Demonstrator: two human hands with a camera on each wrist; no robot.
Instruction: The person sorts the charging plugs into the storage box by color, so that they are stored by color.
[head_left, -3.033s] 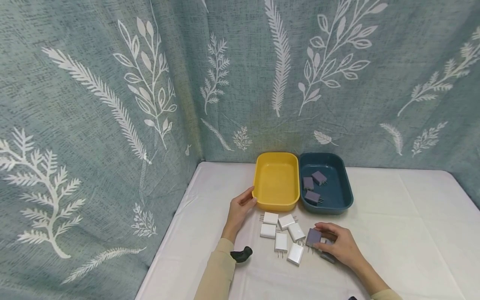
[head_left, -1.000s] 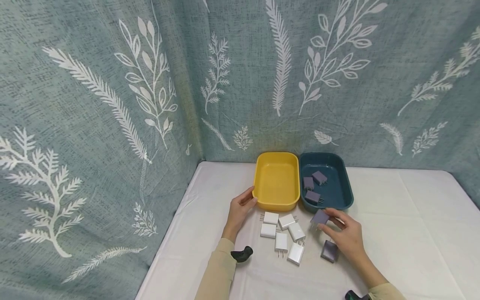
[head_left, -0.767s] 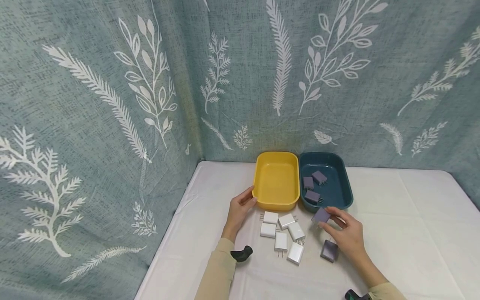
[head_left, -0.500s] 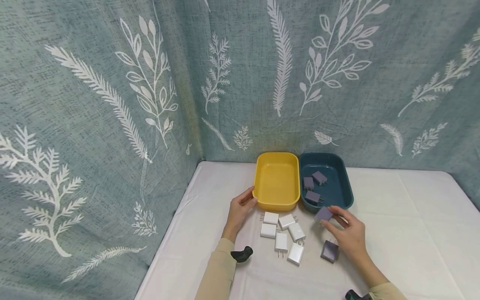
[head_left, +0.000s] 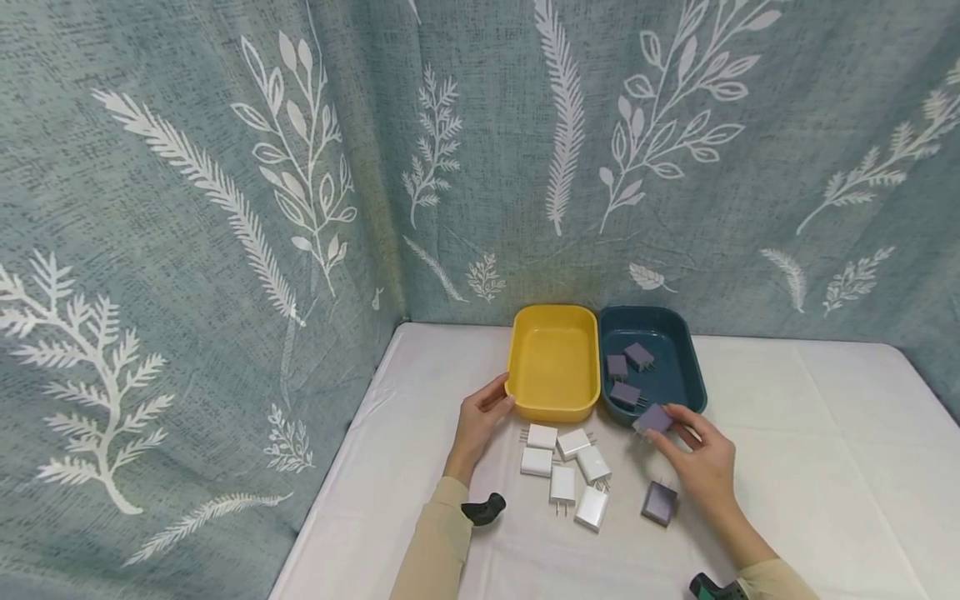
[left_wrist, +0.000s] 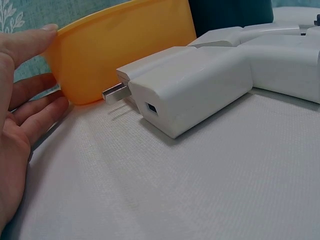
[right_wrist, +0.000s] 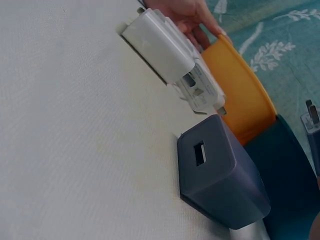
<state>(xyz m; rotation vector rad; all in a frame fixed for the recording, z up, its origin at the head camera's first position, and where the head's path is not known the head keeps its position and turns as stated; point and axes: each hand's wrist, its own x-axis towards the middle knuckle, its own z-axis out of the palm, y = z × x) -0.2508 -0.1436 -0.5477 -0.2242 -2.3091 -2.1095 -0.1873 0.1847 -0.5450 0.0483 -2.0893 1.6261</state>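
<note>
My right hand pinches a purple USB wall charger by thumb and fingertips, just in front of the dark blue tray; the prongs point left. In the right wrist view only an edge of that held charger shows. A second purple charger lies on the table below this hand. My left hand touches the near left corner of the yellow tray, its fingers loose against the outer wall in the left wrist view. Several purple chargers lie inside the blue tray.
Several white wall chargers lie loosely grouped in front of the yellow tray, some touching. Both trays stand side by side at the back of the white-covered table, near a patterned teal curtain.
My right hand has picked up one purple charger from beside the other and carried it up and slightly right toward the blue tray, turning it. My left hand stays at the yellow tray.
</note>
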